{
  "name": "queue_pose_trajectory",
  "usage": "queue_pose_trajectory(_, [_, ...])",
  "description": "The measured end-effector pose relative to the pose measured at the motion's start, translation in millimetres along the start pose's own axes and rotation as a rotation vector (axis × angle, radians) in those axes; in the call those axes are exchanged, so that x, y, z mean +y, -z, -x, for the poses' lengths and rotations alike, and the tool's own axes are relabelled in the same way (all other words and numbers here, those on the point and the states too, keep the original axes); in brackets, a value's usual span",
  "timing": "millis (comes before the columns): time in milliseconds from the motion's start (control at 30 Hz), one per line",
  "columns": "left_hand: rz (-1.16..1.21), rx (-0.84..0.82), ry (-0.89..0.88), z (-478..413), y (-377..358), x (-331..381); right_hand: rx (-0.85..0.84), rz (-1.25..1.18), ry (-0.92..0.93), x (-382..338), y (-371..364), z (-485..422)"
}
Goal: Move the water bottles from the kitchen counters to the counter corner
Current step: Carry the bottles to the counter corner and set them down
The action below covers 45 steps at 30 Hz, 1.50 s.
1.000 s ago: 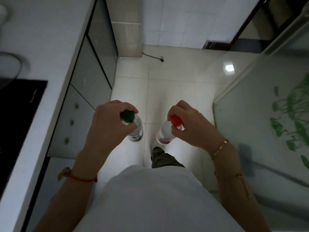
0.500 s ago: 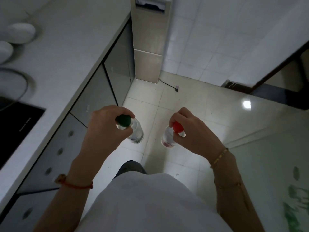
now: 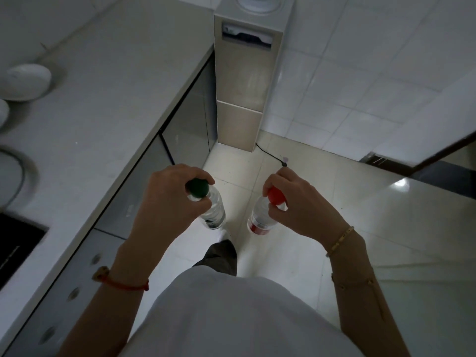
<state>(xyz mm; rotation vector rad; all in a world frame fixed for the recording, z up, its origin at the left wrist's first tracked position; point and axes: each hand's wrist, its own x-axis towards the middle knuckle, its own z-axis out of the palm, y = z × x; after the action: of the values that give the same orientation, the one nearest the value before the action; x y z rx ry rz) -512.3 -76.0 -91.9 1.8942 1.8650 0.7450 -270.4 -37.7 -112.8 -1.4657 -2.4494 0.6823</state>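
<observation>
Fingers (image 3: 203, 180) pinch both bottles by their caps.
We hang the green-capped bottle (image 3: 212, 207) in our left hand (image 3: 170, 202) nearest the surface (image 3: 108, 99); the red-capped bottle (image 3: 261, 219) hangs from our right hand (image 3: 301, 204), over the floor.

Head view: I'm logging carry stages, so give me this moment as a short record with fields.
left hand: grips the green-capped bottle near its cap
right hand: grips the red-capped bottle near its cap
bottle position: both hang cap-up over the floor, apart from each other
counter: to the person's left, no bottle on its visible part
ahead: tall beige unit at the counter's end
stage: both bottles in transit, not yet set down
</observation>
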Motion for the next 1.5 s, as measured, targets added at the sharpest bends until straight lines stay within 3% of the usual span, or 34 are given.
queue_pose_trajectory(500, [0.003,0.053,-0.081,-239,-2,-26,0.023,0.051,0.087,68,67,-230])
queue_pose_trajectory(833, [0.009,0.075,0.018,-361,-17,-27,-0.028,0.029,0.17,121,104,-358])
queue_pose_trajectory(1200, [-0.009,0.313,0.186,-494,-37,-11,-0.19,0.06,0.428,183,164,-527])
queue_pose_trajectory(1500, [-0.023,0.464,0.381,-553,-37,-3,-0.348,0.071,0.595,194,188,-626])
